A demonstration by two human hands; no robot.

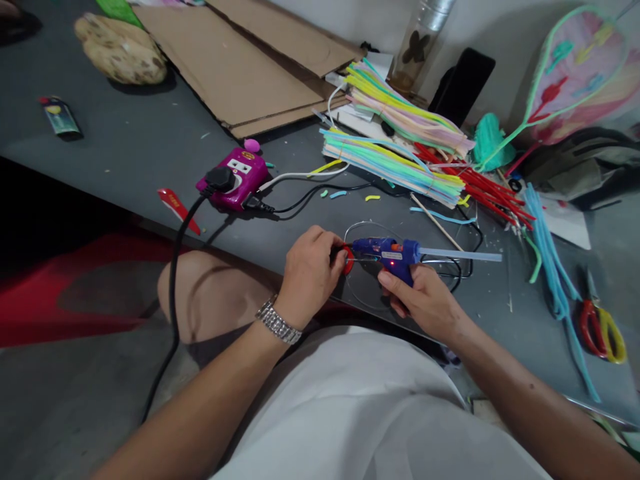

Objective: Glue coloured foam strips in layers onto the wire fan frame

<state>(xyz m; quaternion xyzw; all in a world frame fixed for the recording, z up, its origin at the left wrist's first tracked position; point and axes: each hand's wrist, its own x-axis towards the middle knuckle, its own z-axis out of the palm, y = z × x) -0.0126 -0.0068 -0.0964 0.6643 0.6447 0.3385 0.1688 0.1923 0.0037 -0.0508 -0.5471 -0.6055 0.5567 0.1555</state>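
Observation:
A blue hot glue gun [377, 248] is gripped by its handle in my right hand [423, 297], a small red light lit on its side. Out of its back sticks a long translucent glue stick [463, 255]. My left hand [313, 267], with a metal watch at the wrist, is closed in a pinch on a small red curved piece [349, 261], perhaps pipe cleaner. The gun's nozzle points at that piece, but my fingers partly hide the tip. Around the gun runs a thin wire loop [357, 298]; whether the red piece is fixed to it I cannot tell.
Bundled pastel pipe cleaners [395, 163] and red ones [493, 190] lie behind the gun. A purple power socket [240, 175] with black cords stands left. Scissors [603, 327] and blue pipe cleaners [555, 267] lie right. Cardboard [235, 60] is at the back.

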